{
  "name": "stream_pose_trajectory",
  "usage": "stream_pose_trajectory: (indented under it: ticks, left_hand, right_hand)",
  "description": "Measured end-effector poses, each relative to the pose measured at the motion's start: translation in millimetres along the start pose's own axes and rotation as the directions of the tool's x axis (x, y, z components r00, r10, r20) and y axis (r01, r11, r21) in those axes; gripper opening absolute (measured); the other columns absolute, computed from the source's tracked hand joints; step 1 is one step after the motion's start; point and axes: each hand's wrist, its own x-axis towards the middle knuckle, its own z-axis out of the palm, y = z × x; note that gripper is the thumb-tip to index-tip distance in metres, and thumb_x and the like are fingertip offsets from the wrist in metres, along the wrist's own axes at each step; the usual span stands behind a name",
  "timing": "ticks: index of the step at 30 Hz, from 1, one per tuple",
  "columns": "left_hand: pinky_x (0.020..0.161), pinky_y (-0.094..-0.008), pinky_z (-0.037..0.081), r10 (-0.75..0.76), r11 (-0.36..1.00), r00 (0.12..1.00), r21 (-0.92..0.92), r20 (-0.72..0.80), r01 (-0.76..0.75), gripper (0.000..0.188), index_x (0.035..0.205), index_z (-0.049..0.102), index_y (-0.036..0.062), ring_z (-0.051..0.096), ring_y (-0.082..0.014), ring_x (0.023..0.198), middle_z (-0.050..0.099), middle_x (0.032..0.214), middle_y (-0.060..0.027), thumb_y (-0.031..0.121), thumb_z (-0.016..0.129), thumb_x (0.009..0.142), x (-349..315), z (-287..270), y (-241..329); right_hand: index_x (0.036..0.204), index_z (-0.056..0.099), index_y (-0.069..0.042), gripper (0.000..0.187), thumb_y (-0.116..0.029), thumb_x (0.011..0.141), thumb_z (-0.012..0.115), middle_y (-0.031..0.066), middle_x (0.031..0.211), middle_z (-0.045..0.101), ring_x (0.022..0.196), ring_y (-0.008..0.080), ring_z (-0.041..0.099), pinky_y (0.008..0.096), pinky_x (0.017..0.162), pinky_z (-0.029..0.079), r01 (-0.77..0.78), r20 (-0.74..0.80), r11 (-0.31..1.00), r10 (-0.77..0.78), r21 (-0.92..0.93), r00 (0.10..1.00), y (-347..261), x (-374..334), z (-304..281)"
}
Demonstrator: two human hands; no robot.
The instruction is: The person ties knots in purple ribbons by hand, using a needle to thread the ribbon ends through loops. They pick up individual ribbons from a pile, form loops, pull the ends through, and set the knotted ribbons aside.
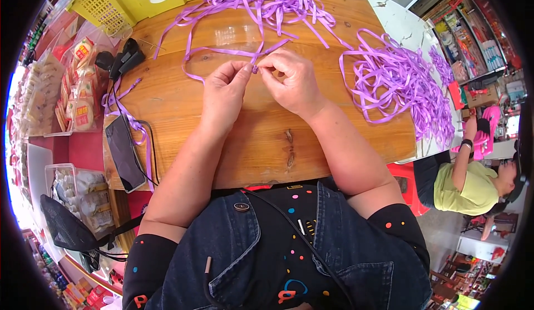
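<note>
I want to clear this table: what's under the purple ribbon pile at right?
The wooden table shows between loose loops of the purple ribbon pile; whatever lies under its dense part is covered.

And here's the outfit: a dark blue denim garment (233, 240), hanging open at the chest, pale stitching tracing its edges and a squared pocket (364, 282)! Up top, one round metal-toned button (241, 207); lower down, a brownish cord tip (208, 265). Underneath, it's a black shirt (281, 237) splashed with pink, blue, orange and yellow marks, a thin black cord crossing it. Short black sleeves (397, 226), dotted too, and then bare forearms (186, 171), right down to bare hands (292, 82)!
</note>
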Motion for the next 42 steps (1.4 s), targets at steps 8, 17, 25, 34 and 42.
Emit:
stream_pose_trajectory:
  ticks: [8, 17, 25, 34, 42]
  left_hand:
    - [0.053, -0.0159, 0.032, 0.068, 0.996, 0.998, 0.056, 0.002, -0.068, 0.011, 0.087, 0.065, 0.0008, 0.041, -0.0003, 0.060, 0.053, 0.069, 0.0074, 0.011, 0.061, 0.085, 0, 0, 0]
    - [0.053, -0.0154, 0.034, 0.084, 0.988, 0.996, 0.132, -0.023, -0.080, 0.012, 0.089, 0.066, -0.0002, 0.043, -0.0007, 0.060, 0.056, 0.070, 0.0063, 0.010, 0.063, 0.084, -1, 2, 0]
    - [0.055, -0.0176, 0.037, -0.020, 0.992, 0.998, 0.121, -0.065, 0.028, 0.013, 0.088, 0.068, 0.0006, 0.045, -0.0024, 0.061, 0.058, 0.071, 0.0048, 0.012, 0.066, 0.082, 0, 4, 6]
    - [0.047, -0.0182, 0.029, -0.101, 0.992, 0.995, 0.079, -0.025, 0.103, 0.015, 0.083, 0.068, 0.0034, 0.038, -0.0016, 0.053, 0.051, 0.062, 0.0072, 0.018, 0.067, 0.082, -1, 1, 8]
    - [0.035, -0.0203, 0.019, -0.184, 0.983, 0.983, 0.001, 0.008, 0.184, 0.015, 0.089, 0.062, 0.0057, 0.028, -0.0020, 0.039, 0.041, 0.055, 0.0083, 0.019, 0.064, 0.084, -2, 2, 10]
  right_hand:
    - [0.079, 0.062, -0.002, 0.007, 0.003, 0.073, 0.063, 0.0082, 0.076, 0.061, 0.066, 0.0168, 0.060, 0.0260, 0.052, 0.047, 0.040, -0.030, 0.999, -0.041, -0.011, 0.999, 2, 1, 0]
    - [0.077, 0.062, -0.002, 0.007, 0.003, 0.073, 0.063, 0.0080, 0.075, 0.061, 0.064, 0.0168, 0.059, 0.0265, 0.052, 0.047, 0.029, -0.011, 0.999, -0.029, -0.025, 1.000, 1, 0, 0]
    - [0.076, 0.061, -0.002, 0.006, 0.003, 0.073, 0.063, 0.0077, 0.073, 0.060, 0.065, 0.0173, 0.058, 0.0262, 0.052, 0.046, 0.037, -0.006, 0.999, -0.037, -0.024, 0.999, 1, 0, 0]
    - [0.076, 0.061, -0.002, 0.007, 0.004, 0.073, 0.062, 0.0075, 0.072, 0.060, 0.064, 0.0165, 0.058, 0.0261, 0.053, 0.046, 0.028, 0.005, 1.000, -0.027, -0.014, 1.000, 1, 0, 0]
    - [0.078, 0.061, -0.002, 0.007, 0.003, 0.074, 0.062, 0.0067, 0.076, 0.061, 0.065, 0.0148, 0.058, 0.0248, 0.053, 0.045, 0.011, 0.013, 0.999, -0.012, 0.031, 1.000, 2, 1, -3]
